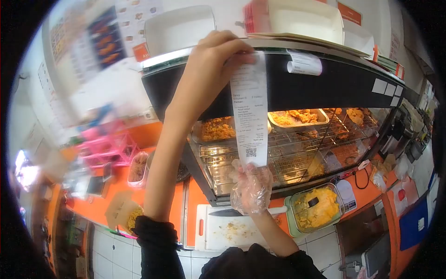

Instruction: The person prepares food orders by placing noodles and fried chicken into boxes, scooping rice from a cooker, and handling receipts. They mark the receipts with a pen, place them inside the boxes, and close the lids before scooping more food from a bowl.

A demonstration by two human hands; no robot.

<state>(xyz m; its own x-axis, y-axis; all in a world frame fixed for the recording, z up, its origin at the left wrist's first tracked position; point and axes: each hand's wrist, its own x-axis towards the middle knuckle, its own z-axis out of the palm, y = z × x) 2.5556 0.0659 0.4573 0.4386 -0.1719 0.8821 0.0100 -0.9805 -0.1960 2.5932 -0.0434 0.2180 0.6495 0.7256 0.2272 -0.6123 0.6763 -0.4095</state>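
A long printed receipt [251, 111] hangs in front of the warming cabinet's black top panel [195, 88]. My bare left hand [218, 53] is closed at its top end, against the cabinet's upper edge. Below, my right hand [252, 188], in a clear plastic glove, pinches the receipt's bottom end just under the QR code. Under that hand a knife [227, 212] lies across a white cutting board [211, 232] scattered with crumbs. To its right stands a green-rimmed container [293, 223] of yellow food [320, 204] with a small dark object on top.
Fried chicken [297, 116] sits on trays and racks behind the cabinet glass. A second, curled receipt [304, 64] is stuck to the panel. White paper trays [304, 21] stand on the cabinet top. Left, a pink basket [109, 144] and an open takeaway box [121, 209] occupy the orange counter.
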